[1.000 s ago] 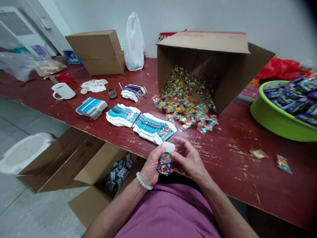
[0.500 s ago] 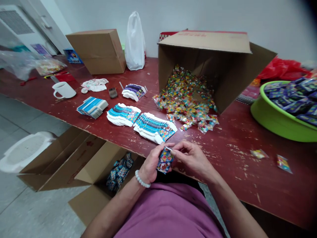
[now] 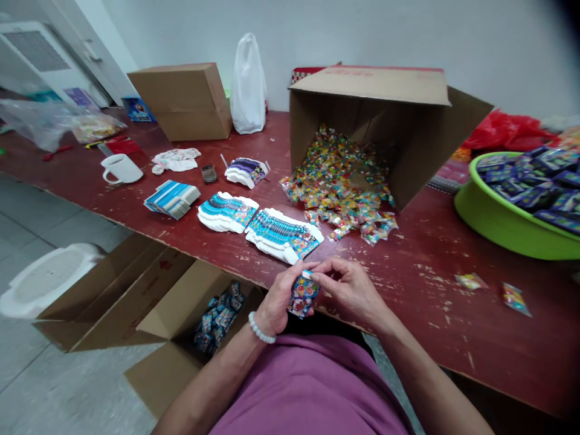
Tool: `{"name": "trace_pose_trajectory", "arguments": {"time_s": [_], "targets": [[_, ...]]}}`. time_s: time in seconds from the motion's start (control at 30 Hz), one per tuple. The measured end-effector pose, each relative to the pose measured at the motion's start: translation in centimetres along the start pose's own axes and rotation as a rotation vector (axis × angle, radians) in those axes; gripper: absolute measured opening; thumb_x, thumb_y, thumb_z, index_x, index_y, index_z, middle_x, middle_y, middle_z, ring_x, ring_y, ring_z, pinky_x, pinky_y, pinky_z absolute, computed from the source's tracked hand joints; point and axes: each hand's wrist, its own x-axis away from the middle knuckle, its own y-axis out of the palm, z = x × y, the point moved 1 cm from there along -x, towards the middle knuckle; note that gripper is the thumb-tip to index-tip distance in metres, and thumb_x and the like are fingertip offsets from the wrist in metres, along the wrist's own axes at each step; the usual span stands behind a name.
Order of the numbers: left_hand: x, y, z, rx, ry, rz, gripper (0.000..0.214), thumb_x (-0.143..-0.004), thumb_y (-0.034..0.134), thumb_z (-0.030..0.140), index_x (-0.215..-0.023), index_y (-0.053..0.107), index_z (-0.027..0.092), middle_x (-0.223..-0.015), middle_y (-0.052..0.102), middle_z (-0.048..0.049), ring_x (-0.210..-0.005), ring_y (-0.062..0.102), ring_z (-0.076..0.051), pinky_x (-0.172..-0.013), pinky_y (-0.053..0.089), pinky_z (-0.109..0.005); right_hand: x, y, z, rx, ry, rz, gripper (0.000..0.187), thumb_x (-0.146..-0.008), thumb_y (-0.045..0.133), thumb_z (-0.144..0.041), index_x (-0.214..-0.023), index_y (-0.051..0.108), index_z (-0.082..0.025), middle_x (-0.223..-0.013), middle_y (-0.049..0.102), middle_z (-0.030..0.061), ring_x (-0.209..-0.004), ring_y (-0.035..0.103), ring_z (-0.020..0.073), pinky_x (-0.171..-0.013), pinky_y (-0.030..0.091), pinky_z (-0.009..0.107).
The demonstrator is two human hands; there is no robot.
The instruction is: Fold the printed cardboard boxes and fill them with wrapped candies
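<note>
Showing multicoloured print, a small blue packet (image 3: 302,296).

My small blue printed box (image 3: 302,297) looks like glossy card; my dark-red worktop (image 3: 426,272), scuffed; the colourful candy packets (image 3: 338,181), shiny plastic.

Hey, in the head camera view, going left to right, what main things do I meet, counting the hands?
White mug, blue-and-white stack, the first teal fanned stack, left hand, small printed packet, right hand, green basin.
</note>
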Motion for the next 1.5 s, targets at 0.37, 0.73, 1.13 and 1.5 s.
{"name": "trace_pose_trajectory", "arguments": {"time_s": [0.37, 0.73, 1.13, 1.5], "targets": [[0.2, -0.2, -0.2, -0.024, -0.009, 0.011, 0.057, -0.085, 0.057, 0.059, -0.119, 0.068, 0.015, -0.07, 0.069, -0.0036, -0.051, 0.058, -0.014, -0.043, 0.051, -0.025, -0.1, 0.2, 0.1, 0.065, -0.037, 0.025, 0.017, -0.083, 0.066, -0.032, -0.074, 0.068, -0.017, -0.08, 0.075, 0.004, -0.068, 0.067, 0.0175, -0.061, 0.05, 0.027], [-0.9, -1.1, -1.1, 0.278, -0.037, 0.06, 0.025, -0.08, 0.064, 0.032, -0.095, 0.072, 0.013, -0.07, 0.068, -0.0014, -0.051, 0.06, -0.012, -0.047, 0.048, -0.022, 2.2, 3.1, 1.7, 0.576, -0.456, 0.122, 0.024, -0.086, 0.064, -0.029, -0.108, 0.059, -0.02, -0.113, 0.066, 0.0123, -0.102, 0.058, 0.0277, -0.086, 0.047, 0.042], [-0.8, -2.6, -1.3, 0.353, 0.051, 0.123, 0.031, -0.083, 0.069, 0.035, -0.107, 0.069, 0.014, -0.105, 0.073, -0.007, -0.096, 0.068, -0.02, -0.089, 0.052, -0.029, 0.7, 5.4, 2.4, 0.748, -0.496, -0.026, 0.074, -0.066, 0.07, -0.025, -0.135, 0.044, -0.013, -0.127, 0.055, 0.0172, -0.112, 0.05, 0.0336, -0.096, 0.042, 0.048], [4.9, -18.4, -0.4, -0.769, 0.23, 0.774, 0.063, -0.076, 0.063, 0.06, -0.126, 0.057, 0.022, -0.124, 0.06, -0.0116, -0.114, 0.056, -0.032, -0.095, 0.047, -0.045, -8.8, -1.2, 6.9, 0.81, -0.264, 0.284, 0.077, -0.08, 0.065, -0.059, -0.139, 0.045, -0.013, -0.128, 0.056, 0.0208, -0.116, 0.051, 0.0359, -0.097, 0.041, 0.051]]}}
